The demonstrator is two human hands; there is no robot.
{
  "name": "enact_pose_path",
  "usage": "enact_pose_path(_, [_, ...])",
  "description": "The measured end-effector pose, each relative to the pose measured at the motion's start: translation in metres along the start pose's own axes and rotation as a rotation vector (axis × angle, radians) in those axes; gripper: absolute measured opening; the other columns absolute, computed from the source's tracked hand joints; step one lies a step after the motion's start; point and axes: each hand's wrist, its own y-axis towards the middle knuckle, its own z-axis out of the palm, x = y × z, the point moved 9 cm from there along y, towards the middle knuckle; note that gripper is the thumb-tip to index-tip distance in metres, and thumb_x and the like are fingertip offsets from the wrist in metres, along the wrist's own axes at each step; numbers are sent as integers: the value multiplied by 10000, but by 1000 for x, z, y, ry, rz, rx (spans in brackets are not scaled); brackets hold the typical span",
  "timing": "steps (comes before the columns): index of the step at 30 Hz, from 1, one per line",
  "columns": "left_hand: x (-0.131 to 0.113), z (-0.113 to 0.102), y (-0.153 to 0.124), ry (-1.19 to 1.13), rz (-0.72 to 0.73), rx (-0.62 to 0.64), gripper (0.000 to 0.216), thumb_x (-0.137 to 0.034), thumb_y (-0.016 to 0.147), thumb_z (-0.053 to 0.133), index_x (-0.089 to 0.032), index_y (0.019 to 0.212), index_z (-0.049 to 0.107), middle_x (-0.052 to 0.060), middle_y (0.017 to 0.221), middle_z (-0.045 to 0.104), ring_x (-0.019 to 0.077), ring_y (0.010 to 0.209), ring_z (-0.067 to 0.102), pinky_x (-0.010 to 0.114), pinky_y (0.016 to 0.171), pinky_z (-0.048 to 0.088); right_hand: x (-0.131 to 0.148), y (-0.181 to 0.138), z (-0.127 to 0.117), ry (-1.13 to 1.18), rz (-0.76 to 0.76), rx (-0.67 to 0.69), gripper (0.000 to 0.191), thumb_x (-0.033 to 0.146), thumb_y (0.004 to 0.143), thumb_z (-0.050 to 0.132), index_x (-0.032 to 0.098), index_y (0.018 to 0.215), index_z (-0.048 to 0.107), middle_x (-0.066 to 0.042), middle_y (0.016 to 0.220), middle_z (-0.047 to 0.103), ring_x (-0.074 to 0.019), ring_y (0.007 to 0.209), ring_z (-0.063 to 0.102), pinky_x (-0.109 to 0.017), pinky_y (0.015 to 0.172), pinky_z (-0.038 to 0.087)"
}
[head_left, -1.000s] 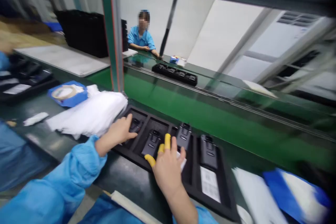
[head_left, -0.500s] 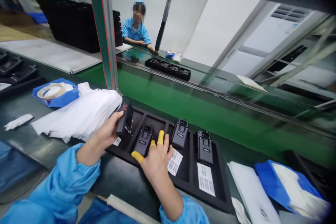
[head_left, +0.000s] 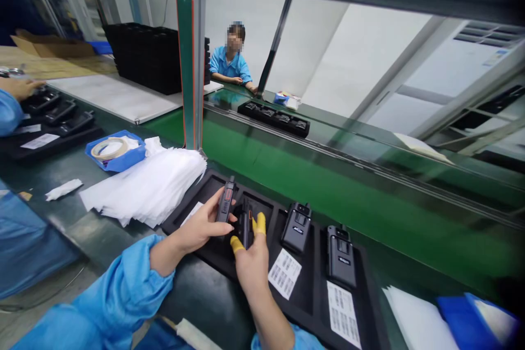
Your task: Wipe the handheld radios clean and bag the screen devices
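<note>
My left hand [head_left: 200, 228] grips a black two-way radio [head_left: 225, 202] turned on its side edge, with an orange-red button showing. Beside it my right hand [head_left: 254, 265], with yellow covers on some fingers, holds a second black radio [head_left: 245, 224] stood up on edge. Both are over the left half of a black foam tray [head_left: 318, 273]. Two more radios lie back-up in the tray's right slots, a middle one [head_left: 297, 228] and a right one [head_left: 341, 257]. White label sheets lie below them, the nearer sheet [head_left: 285, 273] and the right sheet [head_left: 343, 311].
Left of the tray lie a fanned pile of white sleeves [head_left: 147, 186] and a blue bin [head_left: 123, 161] with tape. White sheets [head_left: 418, 317] and a blue box [head_left: 459, 314] are at right. Another person's hand [head_left: 18, 87] works far left; a co-worker [head_left: 232, 63] sits across the belt.
My right hand has lifted and tipped up the radio that lay in its slot. The left hand's radio has turned and come close to it. The view has shifted left.
</note>
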Motion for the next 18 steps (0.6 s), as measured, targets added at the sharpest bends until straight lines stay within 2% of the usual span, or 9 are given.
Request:
enact_pose_path(3, [2,4,0,57,39,69,948,-113,603,778,-317,1415,332,82,1359,448,182,938,563,308,813,465,0,2,-9,263,156,-1,771,262,622,632,168,1344,380,-90,1291,549,-226,1152,529,-379,1004,391])
enact_pose_path(6, [3,8,1,87,44,112,998,-133,621,780,-293,1451,249,100,1365,448,188,959,558,306,833,459,3,0,-22,538,329,5,726,212,522,676,171,1227,507,-57,1148,639,-219,1051,582,-363,958,427])
enact_pose_path(9, [5,8,2,118,21,104,1036,-151,623,783,-276,1467,195,107,1361,456,188,961,556,294,828,459,3,-9,-36,668,509,52,686,140,465,683,185,1141,574,-43,1053,677,-224,989,608,-388,921,455])
enact_pose_path(13, [5,10,3,139,15,108,1032,-159,623,784,-286,1466,201,102,1354,462,199,973,562,293,834,453,-1,-22,-46,796,678,160,584,152,481,693,193,1058,617,-77,1080,668,-295,998,613,-481,826,505])
enact_pose_path(15, [6,11,4,145,15,113,1035,-168,621,787,-280,1467,201,108,1357,455,206,984,561,297,838,451,-3,-24,-44,847,721,203,537,160,473,687,177,1007,635,-93,1064,671,-308,956,627,-499,778,521])
enact_pose_path(18, [10,11,5,163,-1,101,1051,-180,613,791,-283,1468,190,115,1372,428,194,954,557,302,820,459,-6,-21,-46,914,696,164,569,149,472,672,219,1034,623,-67,1051,675,-259,882,644,-490,775,525])
